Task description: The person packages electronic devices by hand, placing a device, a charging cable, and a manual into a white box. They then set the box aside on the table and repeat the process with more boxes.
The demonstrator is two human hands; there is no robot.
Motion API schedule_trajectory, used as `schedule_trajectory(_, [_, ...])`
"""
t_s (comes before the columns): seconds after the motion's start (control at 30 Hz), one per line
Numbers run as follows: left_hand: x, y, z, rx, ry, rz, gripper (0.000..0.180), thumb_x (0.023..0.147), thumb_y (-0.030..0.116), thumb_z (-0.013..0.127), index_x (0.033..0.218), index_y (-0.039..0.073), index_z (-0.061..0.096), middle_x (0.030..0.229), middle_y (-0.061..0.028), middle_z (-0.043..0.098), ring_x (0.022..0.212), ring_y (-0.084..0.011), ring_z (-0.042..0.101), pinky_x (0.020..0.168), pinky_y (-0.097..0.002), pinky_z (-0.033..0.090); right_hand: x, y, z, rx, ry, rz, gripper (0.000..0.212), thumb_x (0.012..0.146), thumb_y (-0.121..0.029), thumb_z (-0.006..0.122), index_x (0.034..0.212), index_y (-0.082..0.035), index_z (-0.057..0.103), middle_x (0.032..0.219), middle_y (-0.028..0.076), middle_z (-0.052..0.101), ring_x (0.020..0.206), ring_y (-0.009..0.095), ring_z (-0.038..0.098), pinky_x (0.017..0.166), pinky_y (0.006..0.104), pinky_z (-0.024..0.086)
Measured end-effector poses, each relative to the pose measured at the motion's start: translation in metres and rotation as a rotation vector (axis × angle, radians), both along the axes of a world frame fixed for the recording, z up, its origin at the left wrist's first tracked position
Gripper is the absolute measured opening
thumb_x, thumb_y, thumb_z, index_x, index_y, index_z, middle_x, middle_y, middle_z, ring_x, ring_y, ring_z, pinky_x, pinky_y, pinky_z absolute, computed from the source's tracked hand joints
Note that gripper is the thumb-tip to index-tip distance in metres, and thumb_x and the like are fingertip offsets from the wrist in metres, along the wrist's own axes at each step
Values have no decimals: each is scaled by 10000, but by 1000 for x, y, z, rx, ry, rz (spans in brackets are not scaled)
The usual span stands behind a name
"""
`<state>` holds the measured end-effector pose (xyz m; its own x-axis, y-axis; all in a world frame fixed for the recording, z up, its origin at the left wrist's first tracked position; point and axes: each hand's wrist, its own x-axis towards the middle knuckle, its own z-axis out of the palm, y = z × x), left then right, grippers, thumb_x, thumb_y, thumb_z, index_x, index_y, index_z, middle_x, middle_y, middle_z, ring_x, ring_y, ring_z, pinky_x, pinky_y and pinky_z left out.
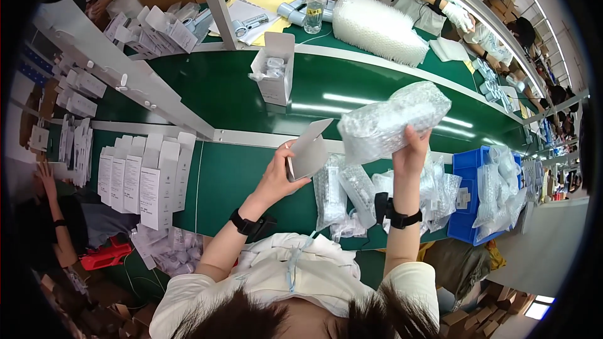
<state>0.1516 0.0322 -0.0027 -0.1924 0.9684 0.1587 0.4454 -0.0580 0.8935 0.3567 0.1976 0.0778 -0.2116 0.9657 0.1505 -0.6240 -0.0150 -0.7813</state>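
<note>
My left hand (281,172) is closed around a white cardboard box (308,152), whose flap stands up at the top. To the right of it, my right hand (413,150) grips a bubble-wrapped package (392,122) from below, holding it up over the green bench. What the wrap contains is too blurred to name. The box and the package are apart, with a small gap between them. Below my hands, several more bubble-wrapped packages (331,193) lie on the bench near my body.
Folded white boxes (151,179) stand in a row at left. A blue bin (463,196) with wrapped packages is at right. Across the green conveyor belt (213,88), an open white box (274,81) stands near a bottle (315,9) and a foam roll (377,28). Other people work nearby.
</note>
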Motion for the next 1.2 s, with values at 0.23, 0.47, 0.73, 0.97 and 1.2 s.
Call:
schedule_trajectory(0.23, [5, -19, -10, -16, -20, 100, 751, 575, 146, 801, 1047, 65, 221, 1242, -171, 360, 1065, -281, 459, 867, -386, 395, -34, -59, -38, 157, -322, 314, 824, 580, 0, 760, 1262, -79, 304, 1177, 86, 467, 1063, 237, 492, 907, 375, 412])
schedule_trajectory(0.47, [-19, -61, -28, 20, -138, 117, 781, 541, 150, 821, 1058, 102, 238, 1216, -140, 349, 1100, -236, 400, 911, -353, 357, -59, -77, -10, 1493, -950, 320, 369, 649, -63, 694, 1004, -98, 601, 1154, 103, 492, 1018, 303, 498, 868, 378, 411])
schedule_trajectory(0.73, [-38, -107, -22, 33, -80, 139, 802, 570, 165, 802, 1153, 96, 256, 1225, -135, 317, 1144, -244, 358, 944, -354, 324, 96, -81, -72, 485, -1398, -498, 154, 705, -1, 588, 858, -16, 596, 836, 138, 584, 826, 299, 550, 714, 355, 440])
schedule_trajectory(0.97, [-22, -89, 14, 61, 43, 182, 657, 610, 160, 757, 1134, 64, 372, 1196, -135, 368, 1089, -273, 414, 909, -345, 351, 221, -94, -162, -113, -2206, -433, 197, 658, -61, 571, 845, -2, 589, 856, 191, 553, 844, 347, 535, 725, 411, 450])
schedule_trajectory(1.2, [-18, -86, 37, 60, 365, 267, 264, 638, 66, 694, 866, 19, 570, 1076, -137, 487, 928, -279, 519, 755, -319, 429, 211, -92, -139, 121, -1982, -542, 158, 670, -6, 557, 827, -13, 575, 791, 174, 562, 763, 362, 549, 684, 403, 446])
